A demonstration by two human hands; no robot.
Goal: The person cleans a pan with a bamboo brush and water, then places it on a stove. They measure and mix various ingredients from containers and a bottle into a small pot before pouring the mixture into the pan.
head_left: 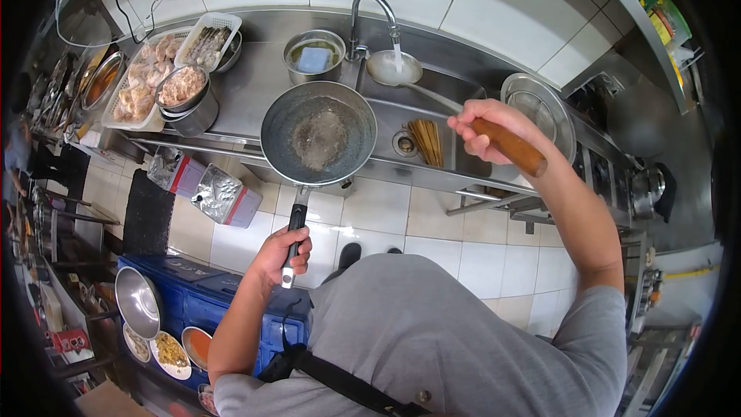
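My left hand (279, 255) is closed around the black handle of a frying pan (318, 135), whose dark inside has a worn, greyish patch in the middle. The pan is held over the front edge of the steel counter. In my right hand (498, 133) is the wooden handle of a metal ladle (394, 68). Its round bowl sits under the faucet (373, 8), with water running into it. Below the ladle is the sink (386, 112), where a bundle of thin wooden sticks (425, 143) lies beside the drain.
A steel pot (313, 56) with a blue sponge stands left of the faucet. Raw meat fills a white basket (139, 85) and a bowl (183, 86) farther left. A round strainer (539, 108) sits right of the sink. Blue coolers (231, 293) and foil-topped boxes (225, 197) are on the floor.
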